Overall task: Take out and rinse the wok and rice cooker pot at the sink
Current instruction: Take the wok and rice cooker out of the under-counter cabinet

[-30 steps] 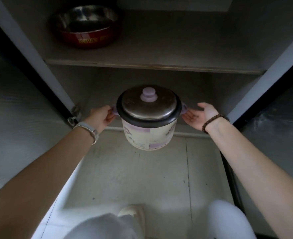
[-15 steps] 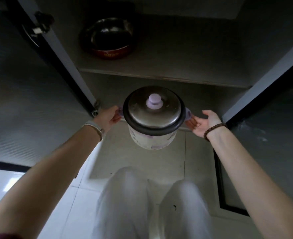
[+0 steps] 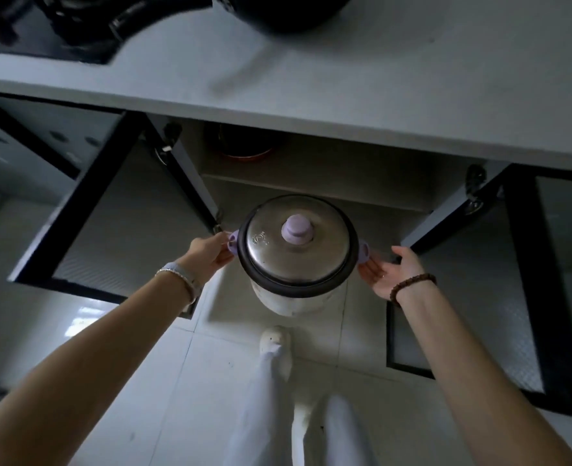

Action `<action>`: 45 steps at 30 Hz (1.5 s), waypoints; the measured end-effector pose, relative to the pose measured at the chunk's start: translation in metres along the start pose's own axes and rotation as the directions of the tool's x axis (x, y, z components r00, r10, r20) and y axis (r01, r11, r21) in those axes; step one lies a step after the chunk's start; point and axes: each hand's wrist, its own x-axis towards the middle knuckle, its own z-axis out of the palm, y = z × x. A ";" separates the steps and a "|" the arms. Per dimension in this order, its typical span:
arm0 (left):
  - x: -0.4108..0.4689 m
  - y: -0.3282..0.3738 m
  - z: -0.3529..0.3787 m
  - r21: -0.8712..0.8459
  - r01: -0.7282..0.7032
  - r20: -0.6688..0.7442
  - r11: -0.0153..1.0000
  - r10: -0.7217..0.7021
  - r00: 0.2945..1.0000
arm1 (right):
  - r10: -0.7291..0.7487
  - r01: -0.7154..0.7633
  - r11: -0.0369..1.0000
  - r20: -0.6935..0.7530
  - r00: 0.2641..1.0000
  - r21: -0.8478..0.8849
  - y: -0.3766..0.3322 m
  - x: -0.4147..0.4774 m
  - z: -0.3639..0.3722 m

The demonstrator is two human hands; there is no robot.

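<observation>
Holding the rice cooker pot (image 3: 294, 301), lid (image 3: 268, 260) on, in the air below the table's (image 3: 362, 95) near edge, at the open cupboard (image 3: 328, 169). My left hand (image 3: 207, 251) fingers curl round one side handle; right hand (image 3: 389, 274) fingers wide, cupping the other. Wok (image 3: 294, 11) on the table's far side.

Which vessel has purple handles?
The rice cooker pot, held between left hand and right hand. The red bowl on the shelf and black wok on the counter show none.
</observation>
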 end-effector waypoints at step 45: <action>-0.119 0.344 0.284 0.149 -0.097 0.649 0.984 -0.024 0.761 | -0.383 0.407 0.872 -0.139 0.913 0.272 -0.286 -0.231 0.101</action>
